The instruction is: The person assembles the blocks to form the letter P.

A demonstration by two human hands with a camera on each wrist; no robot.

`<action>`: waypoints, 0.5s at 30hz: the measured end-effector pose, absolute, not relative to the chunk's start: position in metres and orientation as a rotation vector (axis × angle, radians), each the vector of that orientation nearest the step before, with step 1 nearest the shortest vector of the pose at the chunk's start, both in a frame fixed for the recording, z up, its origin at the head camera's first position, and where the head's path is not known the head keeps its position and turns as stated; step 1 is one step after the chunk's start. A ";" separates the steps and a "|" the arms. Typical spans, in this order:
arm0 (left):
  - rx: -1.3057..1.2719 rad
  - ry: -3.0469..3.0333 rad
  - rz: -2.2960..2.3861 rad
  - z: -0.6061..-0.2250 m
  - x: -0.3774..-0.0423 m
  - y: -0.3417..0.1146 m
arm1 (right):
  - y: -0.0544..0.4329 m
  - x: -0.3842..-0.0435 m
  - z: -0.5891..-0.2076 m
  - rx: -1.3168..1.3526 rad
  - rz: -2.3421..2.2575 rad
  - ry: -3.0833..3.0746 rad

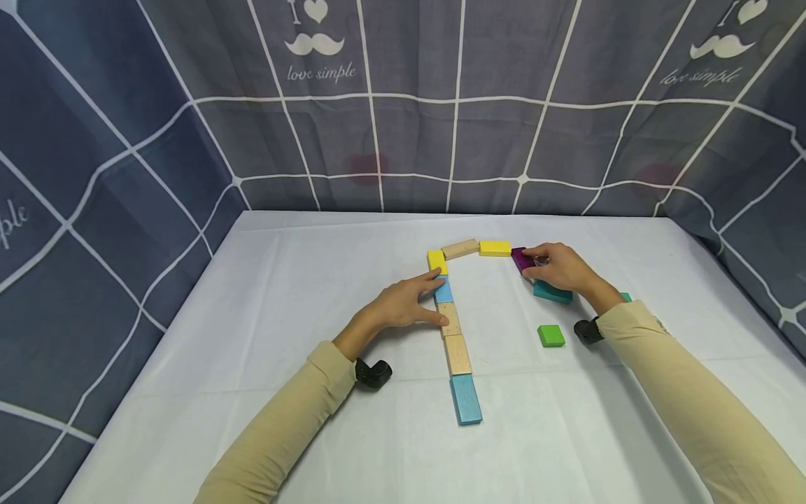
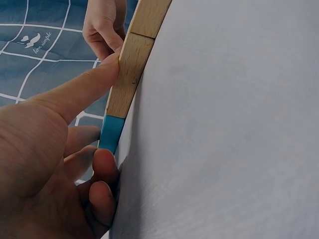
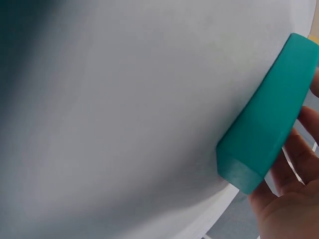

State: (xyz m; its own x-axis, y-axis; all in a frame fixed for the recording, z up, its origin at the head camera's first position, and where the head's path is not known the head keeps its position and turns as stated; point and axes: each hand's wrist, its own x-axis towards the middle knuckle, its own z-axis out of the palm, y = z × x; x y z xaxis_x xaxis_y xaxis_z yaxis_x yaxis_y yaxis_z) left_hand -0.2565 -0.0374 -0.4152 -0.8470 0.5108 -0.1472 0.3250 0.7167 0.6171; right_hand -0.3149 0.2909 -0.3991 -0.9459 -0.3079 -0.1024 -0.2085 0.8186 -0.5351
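Note:
A line of blocks runs up the table. My left hand (image 1: 403,302) lies along its left side, fingers extended at the light blue block (image 1: 443,289) and thumb against a plain wooden block (image 1: 450,319). In the left wrist view the thumb (image 2: 82,87) touches the wooden block's side, and the other fingers bend loosely by the blue block (image 2: 110,132). My right hand (image 1: 562,267) pinches a purple block (image 1: 521,260) between thumb and fingers, at the right end of a yellow block (image 1: 495,248). Beneath that hand lies a teal block (image 1: 552,292), large in the right wrist view.
The line also holds another wooden block (image 1: 457,354), a larger blue block (image 1: 466,399) nearest me, a yellow block (image 1: 437,262) and a slanted wooden block (image 1: 460,249). A green block (image 1: 550,336) lies right of it. Another teal block (image 1: 625,297) peeks out behind the right wrist.

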 end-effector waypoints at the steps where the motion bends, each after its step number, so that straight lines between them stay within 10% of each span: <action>1: 0.656 2.616 0.856 -0.415 -0.256 -0.037 | 0.291 -0.315 -0.399 -0.405 -0.798 2.815; 15: 0.637 2.614 0.849 -0.414 -0.257 -0.036 | 0.294 -0.315 -0.400 -0.434 -0.812 2.802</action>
State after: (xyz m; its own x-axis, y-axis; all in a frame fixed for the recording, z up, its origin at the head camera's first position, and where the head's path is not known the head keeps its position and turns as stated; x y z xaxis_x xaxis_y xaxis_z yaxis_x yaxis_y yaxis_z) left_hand -0.2570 -0.0364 -0.4142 -0.8497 0.5026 -0.1593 0.3131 0.7242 0.6144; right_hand -0.3153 0.2936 -0.3998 -0.9387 -0.3298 -0.1008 -0.2248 0.8067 -0.5465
